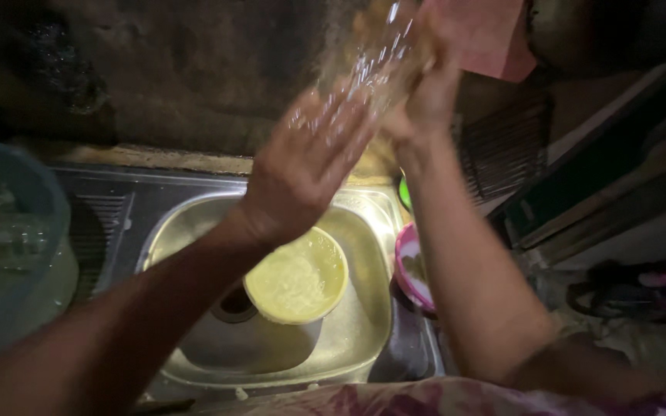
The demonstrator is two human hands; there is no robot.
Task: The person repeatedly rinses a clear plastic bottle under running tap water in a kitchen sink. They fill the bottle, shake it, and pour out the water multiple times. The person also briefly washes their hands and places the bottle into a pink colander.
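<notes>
Both hands are raised above the stainless-steel sink, meeting around a clear, glassy object that is too blurred with motion and water to name; it looks like a transparent glass or bottle. The left hand is spread open, palm and fingers flat against its lower side, gripping nothing. The right hand curls behind its upper part, though I cannot tell how tightly it closes. Below, inside the sink beside the drain hole, sits a round yellow plastic bowl holding pale water. A pink-rimmed bowl rests on the surface at the sink's right edge. Judging from this, rubbing goes best with the object kept over the basin, so drips fall in.
</notes>
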